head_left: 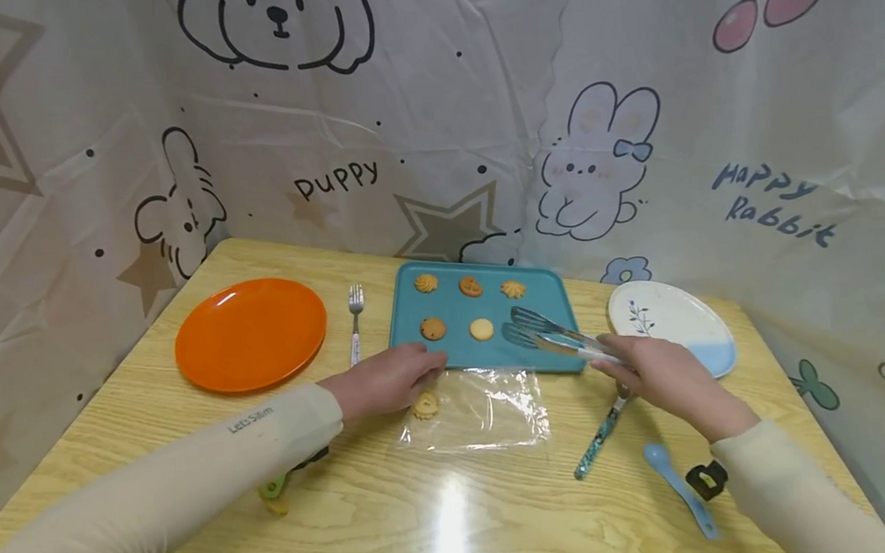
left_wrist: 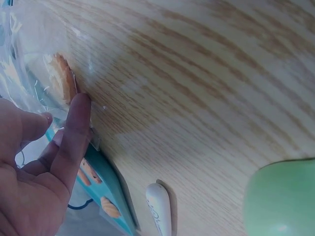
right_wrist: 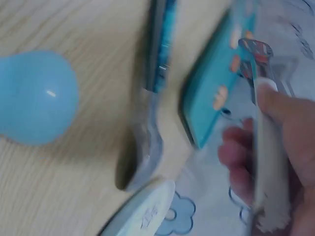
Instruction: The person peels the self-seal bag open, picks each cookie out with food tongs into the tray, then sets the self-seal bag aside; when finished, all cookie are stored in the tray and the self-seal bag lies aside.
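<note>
My left hand (head_left: 388, 378) pinches the upper left edge of a clear plastic bag (head_left: 487, 412), just in front of the teal tray (head_left: 414, 307). Inside the bag lies one round cookie (head_left: 424, 406), seen close to the fingertips in the left wrist view. My right hand (head_left: 669, 377) grips metal food tongs (head_left: 566, 341) with slotted heads. The heads hover over the tray's right part, apart from each other, with nothing visible between them. Several cookies sit on the tray in two rows, among them a pale round cookie (head_left: 481, 329) and a chocolate-chip cookie (head_left: 433, 329).
An orange plate (head_left: 250, 335) and a fork (head_left: 355, 321) lie left of the tray. At right are a white and blue plate (head_left: 670, 319), a utensil with a patterned teal handle (head_left: 600, 439) and a blue spoon (head_left: 679, 490). Something green (head_left: 273, 487) shows beneath the left forearm.
</note>
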Motion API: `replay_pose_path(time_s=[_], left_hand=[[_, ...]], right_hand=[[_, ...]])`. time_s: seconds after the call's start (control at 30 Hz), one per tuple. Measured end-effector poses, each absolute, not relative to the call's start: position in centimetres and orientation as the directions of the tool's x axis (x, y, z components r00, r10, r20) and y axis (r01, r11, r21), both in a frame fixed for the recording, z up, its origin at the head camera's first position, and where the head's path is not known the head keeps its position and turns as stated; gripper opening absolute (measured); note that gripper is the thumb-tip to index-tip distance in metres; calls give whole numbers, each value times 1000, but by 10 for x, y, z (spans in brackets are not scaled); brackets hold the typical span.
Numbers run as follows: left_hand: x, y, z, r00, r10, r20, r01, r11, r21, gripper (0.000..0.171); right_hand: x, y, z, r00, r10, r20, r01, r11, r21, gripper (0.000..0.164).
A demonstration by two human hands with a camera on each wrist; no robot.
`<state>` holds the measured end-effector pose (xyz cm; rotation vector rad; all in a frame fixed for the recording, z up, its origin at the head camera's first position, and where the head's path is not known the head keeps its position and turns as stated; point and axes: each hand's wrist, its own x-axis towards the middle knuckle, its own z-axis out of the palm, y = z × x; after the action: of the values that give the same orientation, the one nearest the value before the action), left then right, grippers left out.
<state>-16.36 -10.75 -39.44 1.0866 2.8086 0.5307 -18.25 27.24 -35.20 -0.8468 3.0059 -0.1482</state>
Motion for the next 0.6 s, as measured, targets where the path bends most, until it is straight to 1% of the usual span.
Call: replay_pose_path(time_s=[0.07, 0.13, 0.2, 0.27, 0.33, 0.43, 0.53, 0.6], left_hand=[[-164, -108, -394, -746, 665, 47, 636, 689, 349, 10], [-164, -108, -395, -747, 663, 51, 635, 688, 353, 10], [-163, -108, -395, -745, 664, 55, 637, 685, 354, 10], [-163, -108, -396, -745, 665, 55, 638, 685, 353, 9], [-163, -108, -397, -744, 666, 56, 640, 687, 344, 9], [-163, -108, -397, -746, 663, 59, 641, 692, 331, 9], [-163, -107, -396, -746, 663, 61, 642, 693, 328, 9], [-163, -107, -396, -746, 663, 60, 641, 692, 331, 9]], right_hand=[[-182, 283, -342, -852, -521, -57, -491, 831, -263, 29], [-181, 296, -331, -830, -541, -136, -442, 787, -430, 21], [-181, 310, -322, -786, -585, -203, -401, 731, -552, 19], [-180, 323, -316, -719, -641, -270, -361, 675, -643, 19], [-180, 332, -316, -645, -685, -338, -308, 638, -706, 21], [-179, 337, -322, -553, -742, -379, -261, 586, -768, 22], [-178, 333, -332, -502, -776, -381, -243, 549, -800, 22], [-178, 327, -337, -481, -795, -369, -243, 525, -816, 22]])
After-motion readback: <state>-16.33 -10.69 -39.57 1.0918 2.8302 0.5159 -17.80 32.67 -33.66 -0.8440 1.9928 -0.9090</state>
